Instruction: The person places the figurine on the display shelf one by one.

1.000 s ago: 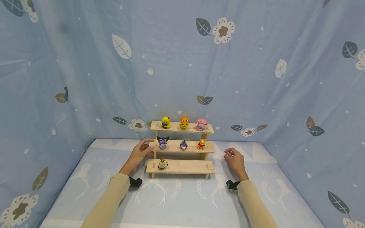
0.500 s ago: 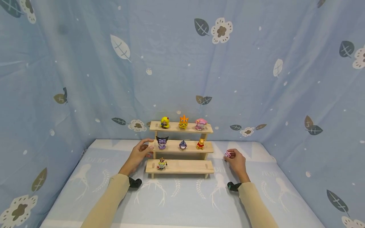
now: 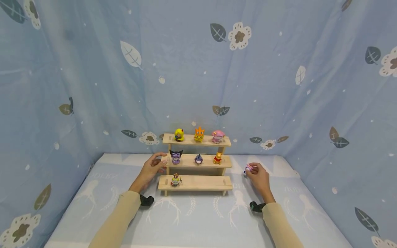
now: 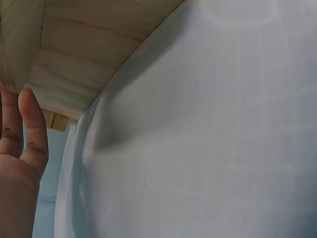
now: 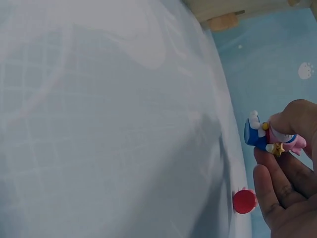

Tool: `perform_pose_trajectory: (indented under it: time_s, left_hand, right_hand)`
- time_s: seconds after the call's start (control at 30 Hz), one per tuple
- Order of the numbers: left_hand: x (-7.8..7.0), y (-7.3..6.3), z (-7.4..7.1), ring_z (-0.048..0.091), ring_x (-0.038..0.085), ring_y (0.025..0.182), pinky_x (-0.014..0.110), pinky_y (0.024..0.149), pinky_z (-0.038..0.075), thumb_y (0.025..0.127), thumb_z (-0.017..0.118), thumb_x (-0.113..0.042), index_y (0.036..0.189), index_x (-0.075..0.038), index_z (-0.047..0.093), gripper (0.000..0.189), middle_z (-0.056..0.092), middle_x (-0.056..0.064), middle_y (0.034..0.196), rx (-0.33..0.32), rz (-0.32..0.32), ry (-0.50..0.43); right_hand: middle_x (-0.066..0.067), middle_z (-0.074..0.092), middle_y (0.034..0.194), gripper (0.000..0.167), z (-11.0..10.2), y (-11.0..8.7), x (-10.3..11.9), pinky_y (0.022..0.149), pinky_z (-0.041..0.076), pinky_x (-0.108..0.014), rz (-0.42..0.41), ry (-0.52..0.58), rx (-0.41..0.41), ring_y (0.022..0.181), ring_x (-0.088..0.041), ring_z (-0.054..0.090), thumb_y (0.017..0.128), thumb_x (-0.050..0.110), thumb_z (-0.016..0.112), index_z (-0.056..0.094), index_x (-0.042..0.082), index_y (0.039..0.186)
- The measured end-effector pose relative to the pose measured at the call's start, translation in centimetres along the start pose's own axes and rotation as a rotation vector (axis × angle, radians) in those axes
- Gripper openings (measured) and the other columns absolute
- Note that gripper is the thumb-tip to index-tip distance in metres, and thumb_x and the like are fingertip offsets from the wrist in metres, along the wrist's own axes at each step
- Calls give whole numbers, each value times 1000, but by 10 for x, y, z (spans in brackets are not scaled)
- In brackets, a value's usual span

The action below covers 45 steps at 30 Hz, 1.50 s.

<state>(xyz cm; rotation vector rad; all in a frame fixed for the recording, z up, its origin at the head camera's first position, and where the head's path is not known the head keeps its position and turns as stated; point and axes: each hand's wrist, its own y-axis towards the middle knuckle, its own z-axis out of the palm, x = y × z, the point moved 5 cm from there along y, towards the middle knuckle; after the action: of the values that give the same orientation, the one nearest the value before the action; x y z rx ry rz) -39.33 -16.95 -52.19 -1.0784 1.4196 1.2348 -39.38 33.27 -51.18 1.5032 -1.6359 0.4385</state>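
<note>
My left hand (image 3: pixel 152 168) holds the left end of the middle tier of a three-tier wooden display shelf (image 3: pixel 198 183). In the left wrist view, two fingertips (image 4: pixel 30 106) meet the wood. Right of the shelf, my right hand (image 3: pixel 258 175) pinches a small pink figurine (image 3: pixel 248 168) between thumb and fingers. The right wrist view shows this figurine (image 5: pixel 272 134) lying sideways in the picture, with blue and white parts and a gold star. My fingers cover part of it. A red round piece with a pink edge (image 5: pixel 244 202) shows beyond the fingers.
The top tier bears a yellow-haired figurine (image 3: pixel 179 135), an orange spiky one (image 3: pixel 199 134) and a pink one (image 3: pixel 218 136). Purple-black (image 3: pixel 175 157), blue-purple (image 3: pixel 198 159) and red-yellow bear (image 3: pixel 217 158) figurines occupy the middle. A crowned figurine (image 3: pixel 175 180) stands bottom left.
My right hand has shifted slightly right and toward me, and more of the pink figurine shows in its fingers. My left hand stays at the shelf. The head view has tilted slightly.
</note>
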Motion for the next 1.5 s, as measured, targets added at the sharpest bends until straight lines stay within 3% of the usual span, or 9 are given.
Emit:
perform_pose_trajectory:
  time_s: [0.23,0.53,0.93,1.5]
  left_hand:
    - [-1,-3,1,69,27,95,52,87,57,98,72,-38,142,-20,56,50,66,14,110,-7,-16,-5]
    - [-4,-3,1,69,26,94,48,85,58,98,72,-38,142,-19,55,50,67,13,108,0,-3,-2]
    - [-4,-3,1,69,28,96,53,87,57,100,71,-37,143,-19,54,50,65,13,107,18,18,-4]
    - [-3,-2,1,69,28,95,54,87,56,99,71,-38,142,-19,55,49,65,14,107,2,7,-3]
  right_hand:
    - [-15,69,118,36,-4,-6,1,77,53,-16,-10,47,3,104,-29,69,94,15,77,66,6,126]
    - [-15,68,118,36,-7,-12,10,85,57,-24,-39,45,-2,104,-29,68,95,15,76,64,7,127]
    - [-13,70,116,37,-8,-24,25,78,52,-10,-96,101,-1,101,-25,68,91,11,80,66,7,125]
    - [-9,71,109,35,5,-42,60,79,58,-20,-236,104,30,94,-22,70,90,11,82,67,7,121]
